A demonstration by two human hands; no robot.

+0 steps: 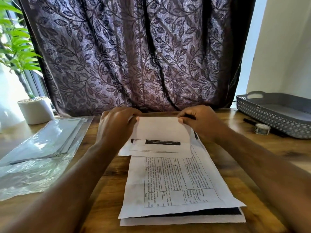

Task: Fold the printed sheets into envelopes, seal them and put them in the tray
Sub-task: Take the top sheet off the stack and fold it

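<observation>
A printed sheet (161, 130) with a black banner is held at the far end of the paper stack, its top part folded over toward me. My left hand (116, 125) pinches its upper left corner and my right hand (200, 121) pinches its upper right corner. Beneath it lies a stack of printed sheets (176, 184) with a table of text, on the wooden table (104, 195). The grey perforated tray (277, 115) with handles stands at the far right and looks empty. A pack of grey envelopes (48, 140) in clear plastic lies at the left.
A black pen (250, 121) and a small roll of tape (262, 128) lie in front of the tray. A white plant pot (35, 110) stands at the back left. A patterned purple curtain (134, 52) hangs behind the table.
</observation>
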